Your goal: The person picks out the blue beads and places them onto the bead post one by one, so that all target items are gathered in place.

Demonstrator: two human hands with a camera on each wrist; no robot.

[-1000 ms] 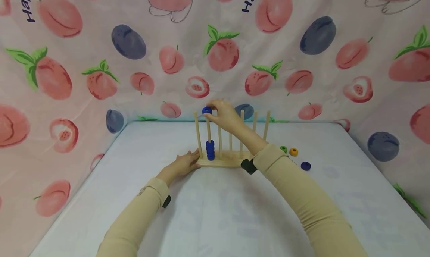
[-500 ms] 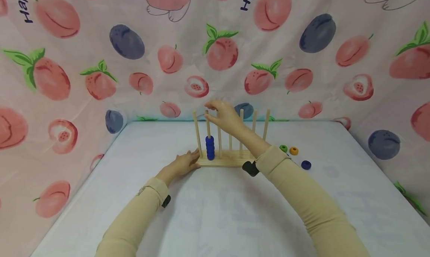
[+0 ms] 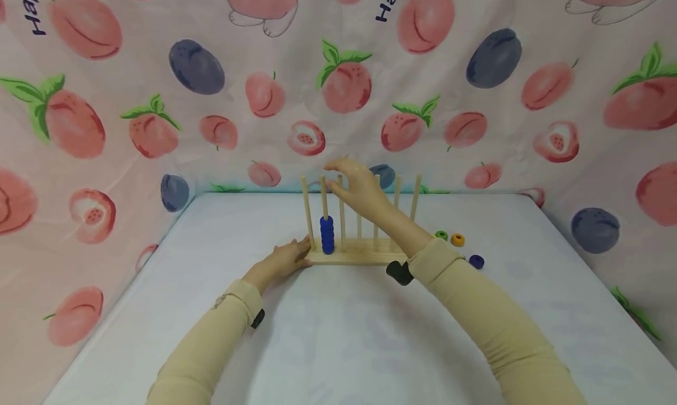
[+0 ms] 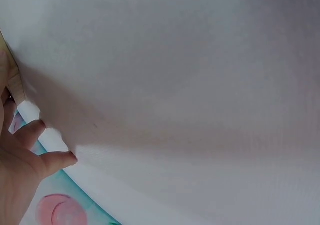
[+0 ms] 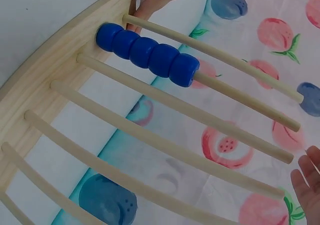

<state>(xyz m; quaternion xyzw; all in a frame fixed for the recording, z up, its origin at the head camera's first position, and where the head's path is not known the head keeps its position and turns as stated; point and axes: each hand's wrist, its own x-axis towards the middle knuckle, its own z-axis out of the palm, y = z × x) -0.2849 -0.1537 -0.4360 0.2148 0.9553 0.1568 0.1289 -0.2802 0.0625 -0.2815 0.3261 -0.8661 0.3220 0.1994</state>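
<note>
At 12 o'clock on the white tabletop (image 3: pixel 317 340) stands a pale seven-rod wooden rack (image 3: pixel 365 255); five round blue beads (image 5: pixel 145 53) sit stacked at the base of its second rod from left. Left hand (image 3: pixel 284 260) touches the rack's 9 o'clock end, fingers spread; right hand (image 3: pixel 361 188) is near that rod's tip, thumb and fingers apart, empty; round green bead (image 3: pixel 441 236), round orange bead (image 3: pixel 458 240), round dark-blue bead (image 3: pixel 476 262) lie loose off the 3 o'clock end.

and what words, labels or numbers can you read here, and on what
"Happ", sideways, cut off: backdrop, upper left.
"Hap", slanted, cut off: backdrop, upper middle.
Left sleeve: small mark, too small to read.
Table: faint marks, too blurred to read.
Rack, beads: none seen.
</note>
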